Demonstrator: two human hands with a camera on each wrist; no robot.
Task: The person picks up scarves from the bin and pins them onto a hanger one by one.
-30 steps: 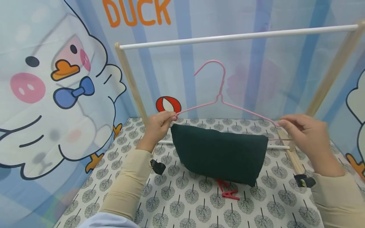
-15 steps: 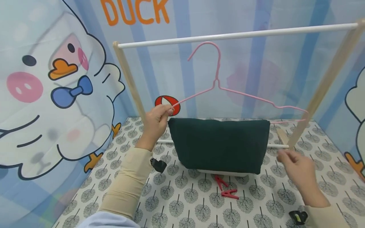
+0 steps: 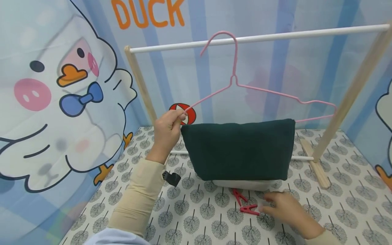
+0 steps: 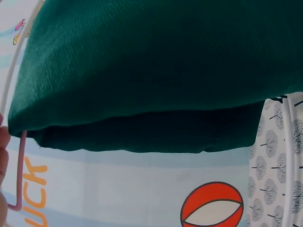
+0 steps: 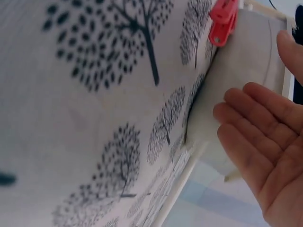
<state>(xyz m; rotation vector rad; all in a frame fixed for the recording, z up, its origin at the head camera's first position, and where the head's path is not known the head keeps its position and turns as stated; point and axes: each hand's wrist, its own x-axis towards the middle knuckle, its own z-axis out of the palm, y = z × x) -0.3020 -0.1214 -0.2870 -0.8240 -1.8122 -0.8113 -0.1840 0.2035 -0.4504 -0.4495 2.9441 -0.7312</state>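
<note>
My left hand (image 3: 166, 131) pinches the left end of a pink wire clothes hanger (image 3: 266, 90). Folded over the hanger's lower bar is a dark green cloth (image 3: 239, 151), which also fills most of the left wrist view (image 4: 142, 66). In the head view the hook overlaps the white rail; contact cannot be told. My right hand (image 3: 286, 209) is low over the table, fingers extended and holding nothing, just right of a red clothespin (image 3: 249, 209). A second red clothespin (image 3: 240, 196) lies behind that one. Both are below the cloth.
A rack with a white top rail (image 3: 291, 35) and wooden posts stands behind the hanger. Its right wooden foot (image 3: 320, 173) rests on the tree-patterned tablecloth (image 3: 202, 221). A pale cream object (image 3: 245, 184), partly hidden, sits behind the clothespins. Duck-printed curtains (image 3: 76, 136) surround the table.
My right hand has let go of the hanger's right end and moved down and left, toward the clothespins. My left hand has raised the hanger and cloth, bringing the hook up to the rail's height.
</note>
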